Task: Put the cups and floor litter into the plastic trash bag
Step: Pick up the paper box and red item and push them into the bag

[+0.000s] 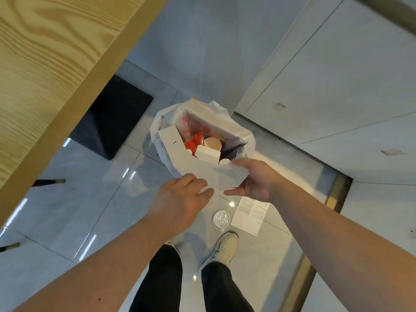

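Two hands on the flat white cardboard box [202, 174]: left hand [180, 199] pressing open-fingered, right hand [254, 181] gripping its right edge, over the white plastic trash bag [243, 134].

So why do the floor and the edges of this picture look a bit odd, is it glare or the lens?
Both, in the head view: ceiling lights make bright streaks on the glossy floor tiles and a spot near the clear lid; the wide lens bends the wooden table edge and stretches the forearms; fine detail is soft.

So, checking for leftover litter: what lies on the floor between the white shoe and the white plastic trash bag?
Head view: a clear round plastic lid beside a white printed paper slip.
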